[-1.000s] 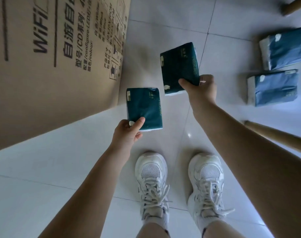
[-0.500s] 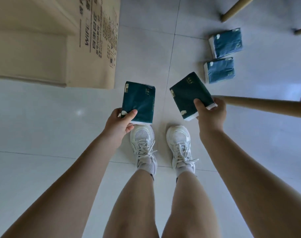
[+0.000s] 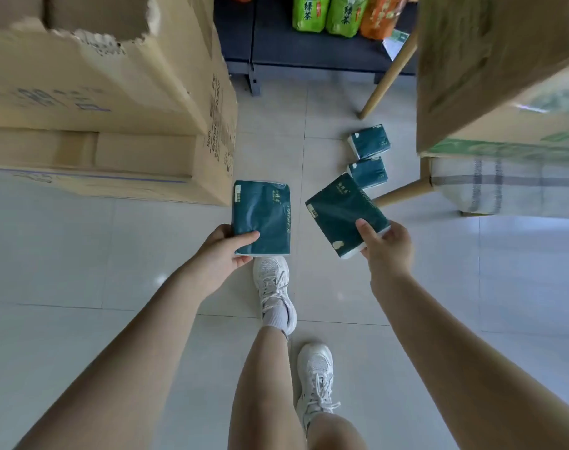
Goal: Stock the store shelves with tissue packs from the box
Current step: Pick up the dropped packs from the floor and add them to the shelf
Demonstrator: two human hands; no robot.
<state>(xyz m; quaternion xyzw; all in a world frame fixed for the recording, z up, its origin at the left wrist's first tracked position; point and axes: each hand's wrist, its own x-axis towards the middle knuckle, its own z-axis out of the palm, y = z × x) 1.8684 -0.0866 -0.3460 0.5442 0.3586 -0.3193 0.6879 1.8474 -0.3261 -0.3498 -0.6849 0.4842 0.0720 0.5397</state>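
Note:
My left hand [image 3: 226,251] grips the near edge of a dark green tissue pack [image 3: 263,212], thumb on top. My right hand [image 3: 385,246] pinches the near corner of a second dark green tissue pack [image 3: 341,212], which is turned at an angle. Both packs hang above the tiled floor in front of me. Two more tissue packs [image 3: 369,141] [image 3: 369,173] lie on the floor ahead on the right. A dark low shelf [image 3: 309,56] stands at the far end.
Stacked cardboard boxes [image 3: 114,118] fill the left. A cardboard box [image 3: 490,60] sits on a wooden-legged stand [image 3: 403,191] at the right, over a plaid bag [image 3: 510,186]. Green and orange packets [image 3: 325,13] sit on the shelf. My feet stand on the tiles.
I have straightened up and stepped forward, left foot leading. The shelf and the right-hand box have come into view. Both hands keep their packs, held closer together.

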